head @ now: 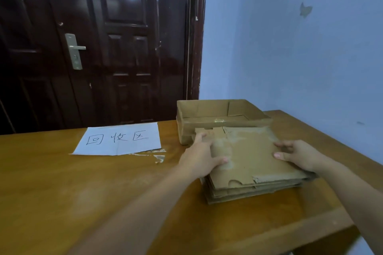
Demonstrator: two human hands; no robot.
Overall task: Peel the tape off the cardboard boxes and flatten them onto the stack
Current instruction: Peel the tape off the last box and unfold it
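— What did the frame show of the person's hands at the wooden table?

— Both lay on the top sheet of the stack of flattened boxes at the table's right end. The left hand rested on the sheet's left edge, fingers fairly straight and spread, thumb stretched across the face of the top sheet. The right hand sat at the opposite edge, fingers bent over the sheet and thumb lying along it; whether it gripped the edge or merely pressed could not be told. One hand on each side suggested the sheet was being squared and pressed flat onto the pile beneath — a judgement, not a thing seen.

— And the other cardboard?

— An open box stood just behind the stack, touching or nearly touching it, its walls upright and a shiny patch, possibly tape, at its floor. It appeared to be the next to be stripped and folded, kept within easy reach.

— Anything else on the table?

— A sheet of white paper with handwritten characters lay to the left, well apart from the stack, with pale scraps beside its lower corner — perhaps torn tape or paper. Behind stood a dark door and a pale blue wall
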